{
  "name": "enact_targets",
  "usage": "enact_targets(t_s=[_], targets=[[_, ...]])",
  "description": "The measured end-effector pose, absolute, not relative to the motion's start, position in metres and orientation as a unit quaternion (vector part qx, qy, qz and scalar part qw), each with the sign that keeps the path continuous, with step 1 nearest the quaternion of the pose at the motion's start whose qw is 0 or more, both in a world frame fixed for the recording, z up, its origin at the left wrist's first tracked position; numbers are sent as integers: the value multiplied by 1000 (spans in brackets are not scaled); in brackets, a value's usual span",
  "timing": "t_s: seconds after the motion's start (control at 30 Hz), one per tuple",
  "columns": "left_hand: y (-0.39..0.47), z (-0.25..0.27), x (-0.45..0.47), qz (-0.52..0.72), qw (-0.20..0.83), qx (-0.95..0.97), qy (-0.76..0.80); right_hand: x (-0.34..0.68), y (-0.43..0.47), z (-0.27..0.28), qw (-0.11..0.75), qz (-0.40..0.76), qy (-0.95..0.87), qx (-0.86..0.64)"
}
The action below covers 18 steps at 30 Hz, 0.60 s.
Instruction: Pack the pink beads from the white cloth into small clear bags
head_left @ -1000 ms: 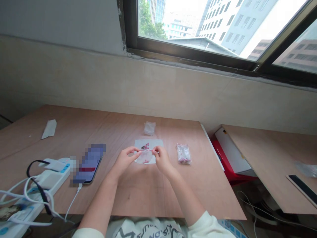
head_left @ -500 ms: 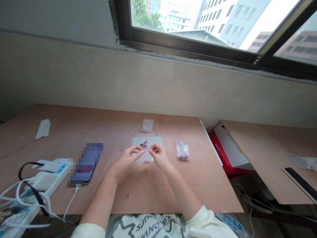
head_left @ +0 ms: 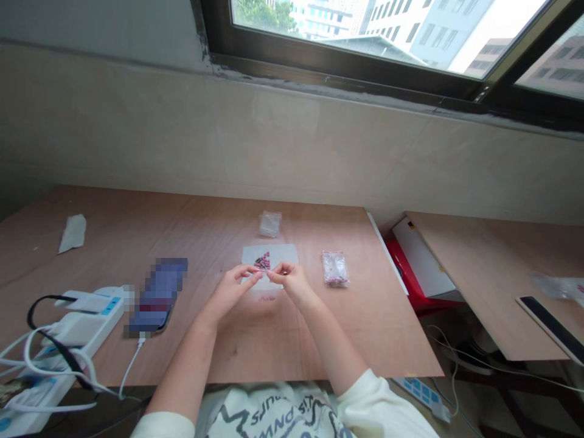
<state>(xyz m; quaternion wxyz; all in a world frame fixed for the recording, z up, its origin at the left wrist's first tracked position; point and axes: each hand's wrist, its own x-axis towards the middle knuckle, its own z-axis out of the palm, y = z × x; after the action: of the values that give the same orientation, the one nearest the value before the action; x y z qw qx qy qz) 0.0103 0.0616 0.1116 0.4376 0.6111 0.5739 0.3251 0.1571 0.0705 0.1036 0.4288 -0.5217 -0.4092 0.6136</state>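
Strand: thin and pale, located between the fingertips of both hands, above the sheet. Head view, clock face centred on the strand, twelve toward the wall.

Left hand: forearm runs in from seven o'clock; wrist bent slightly inward; thumb and forefinger extended toward three, thumb on the near side. Grip: strand's left end pinched at the tips.

Right hand: forearm runs in from five o'clock; fingers curled, thumb directed toward nine. Grip: strand's right end pinched between thumb and forefinger. The tips of the two hands are close together, leaving only a short span of strand visible; its full length cannot be told. Contact between wrists and table cannot be confirmed.

Beads, red-pink and dark, lie on the sheet at twelve, just beyond the fingertips. A clear packet lies farther out at twelve; a pouch with pinkish contents at three; a phone near nine, well apart.
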Motion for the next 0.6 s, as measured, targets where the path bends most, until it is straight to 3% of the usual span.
enact_targets(t_s=[0.6], targets=[[58,117,13,349,466,610,538,161,64,108,416,686,-391,-451]])
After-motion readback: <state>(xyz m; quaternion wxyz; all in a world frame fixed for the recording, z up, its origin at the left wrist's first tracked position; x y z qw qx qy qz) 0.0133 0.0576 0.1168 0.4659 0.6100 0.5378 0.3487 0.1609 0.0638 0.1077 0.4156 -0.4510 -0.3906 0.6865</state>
